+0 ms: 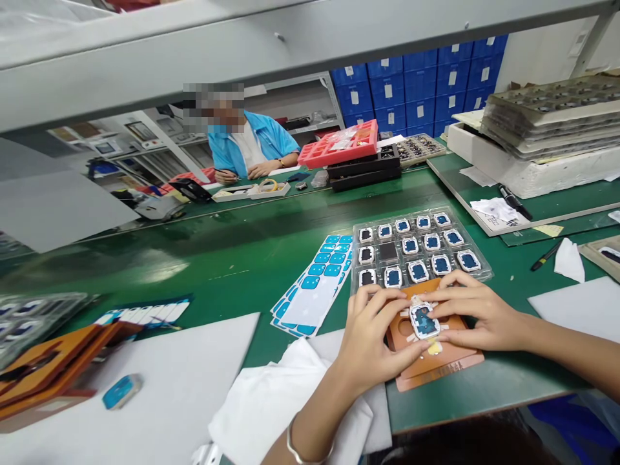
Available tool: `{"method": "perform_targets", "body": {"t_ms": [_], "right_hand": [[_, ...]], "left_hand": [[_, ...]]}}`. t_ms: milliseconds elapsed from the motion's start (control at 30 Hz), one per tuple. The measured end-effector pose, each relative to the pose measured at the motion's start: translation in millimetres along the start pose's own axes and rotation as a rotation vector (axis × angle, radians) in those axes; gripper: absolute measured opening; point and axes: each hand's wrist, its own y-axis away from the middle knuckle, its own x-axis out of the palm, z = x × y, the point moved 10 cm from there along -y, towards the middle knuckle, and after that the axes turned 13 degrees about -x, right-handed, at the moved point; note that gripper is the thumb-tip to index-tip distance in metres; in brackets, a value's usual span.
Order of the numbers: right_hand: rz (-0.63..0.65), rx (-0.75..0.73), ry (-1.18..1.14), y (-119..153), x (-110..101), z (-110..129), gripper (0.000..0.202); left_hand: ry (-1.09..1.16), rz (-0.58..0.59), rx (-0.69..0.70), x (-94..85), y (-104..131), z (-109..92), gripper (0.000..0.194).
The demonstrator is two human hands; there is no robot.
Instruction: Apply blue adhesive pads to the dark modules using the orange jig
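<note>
A small white-rimmed part with a blue face lies on an orange-brown fixture plate near the table's front edge. At the plate's left side is my left hand, its fingers spread and curved over the edge, with nothing seen in it. My right hand reaches in from the right, fingers apart, its fingertips touching the part's face and rim. Just behind the plate sits a clear tray with rows of similar parts. White sheets with blue stickers lie fanned out to the left of the tray.
White cloth lies left of my left forearm. Orange fixtures and a blue-faced part are at far left. Stacked trays stand back right. A person sits across the table, beyond a red tray. A grey beam crosses above.
</note>
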Motion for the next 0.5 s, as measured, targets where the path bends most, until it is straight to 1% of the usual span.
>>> {"method": "perform_targets", "body": {"t_ms": [167, 300, 400, 500], "right_hand": [[-0.015, -0.017, 0.004, -1.0, -1.1, 2.8, 0.020], [-0.005, -0.015, 0.022, -2.5, -1.7, 4.4, 0.020], [0.032, -0.023, 0.041, -4.4, -0.1, 5.3, 0.017], [0.085, -0.036, 0.051, -6.4, 3.1, 5.8, 0.012]], "left_hand": [[0.012, -0.027, 0.019, -1.1, 0.3, -3.3, 0.039], [0.016, -0.034, 0.027, -1.5, 0.3, -5.3, 0.039], [0.010, 0.001, 0.010, 0.5, -1.0, -5.1, 0.035], [0.018, 0.067, -0.021, 5.2, -2.6, -2.6, 0.031]]}}
